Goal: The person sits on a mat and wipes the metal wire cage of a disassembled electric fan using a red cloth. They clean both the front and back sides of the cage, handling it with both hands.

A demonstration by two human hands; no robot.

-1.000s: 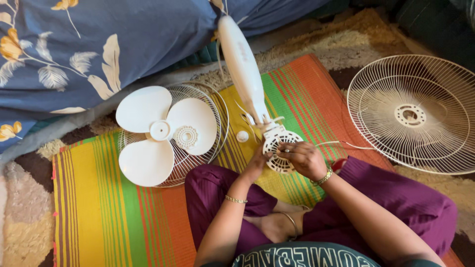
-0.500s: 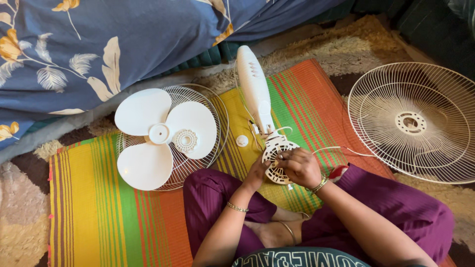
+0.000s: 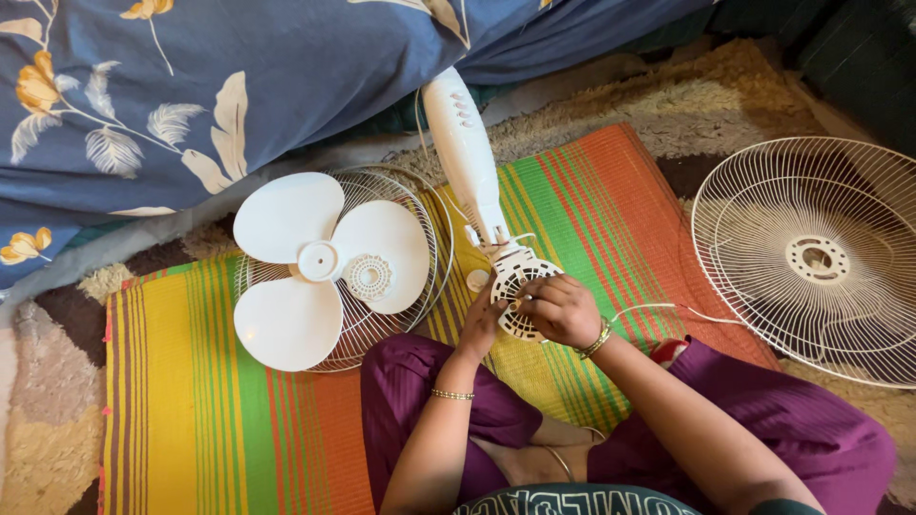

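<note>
Person sits cross-legged on a striped mat (image 3: 219,401), purple trousers, both hands on a round white slotted fan motor cover (image 3: 520,286). That cover's my landmark: it sits at the near end of the long white fan body (image 3: 465,153), which runs away from it toward a blue floral bedspread (image 3: 191,86).

Left hand (image 3: 480,322) comes at the cover from its left edge, fingers curled against the rim & touching it; whether they actually clamp it I can't tell, the far fingertips are hidden. Right hand (image 3: 561,309) lies over the cover's right & near side, fingers bent and closed around the edge, gripping it, thumb pointing toward the centre. Gold bangles on both wrists.

Just left of the cover, a small round white cap (image 3: 476,279) lies on the mat, nearly touching the left hand. Further left, a white three-blade fan blade (image 3: 315,262) rests on top of a wire grille (image 3: 425,229) lying flat. Well right of the cover, a second, bigger wire grille (image 3: 811,257) lies on the carpet (image 3: 668,95), off the mat. A thin white cord (image 3: 668,308) trails from near the right wrist toward that grille.
</note>
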